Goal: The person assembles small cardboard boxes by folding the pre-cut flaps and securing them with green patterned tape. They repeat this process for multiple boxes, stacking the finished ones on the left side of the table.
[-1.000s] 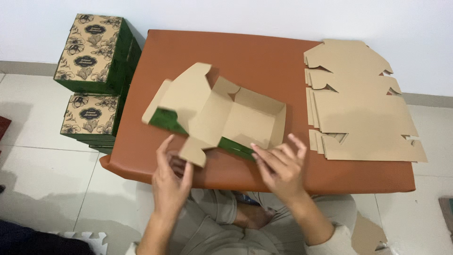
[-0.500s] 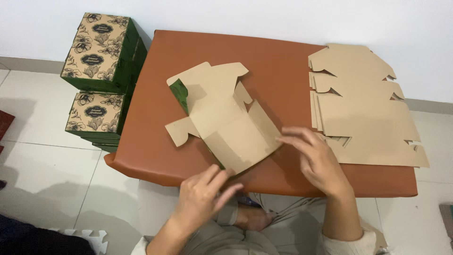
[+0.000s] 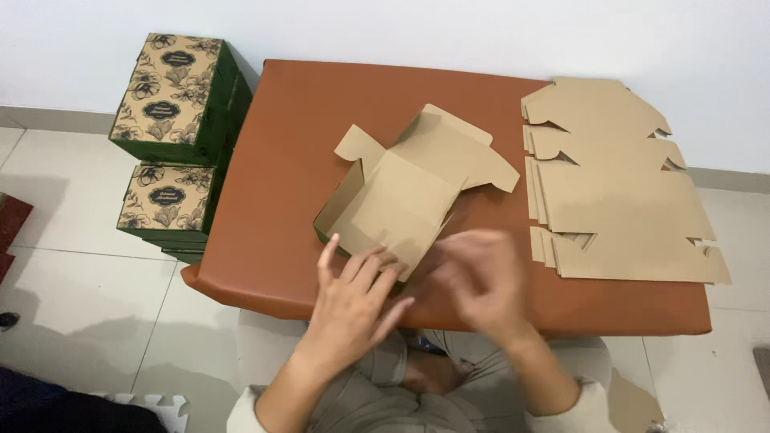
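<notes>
A half-folded brown cardboard box blank [image 3: 405, 188] with green outer faces lies on the brown table [image 3: 273, 200], one side wall raised at its left. My left hand [image 3: 357, 301] rests with spread fingers on the blank's near edge. My right hand [image 3: 477, 281], blurred by motion, is at the blank's near right corner with fingers bent; whether it grips the cardboard cannot be told.
A stack of flat brown box blanks [image 3: 618, 188] lies on the table's right side. Two piles of finished green boxes with floral brown lids [image 3: 172, 92] [image 3: 164, 200] stand on the tiled floor left of the table. A white wall runs behind.
The blank has been turned on the table and a side wall stands up at its left. Both hands moved in to its near edge; the right hand is moving fast.
</notes>
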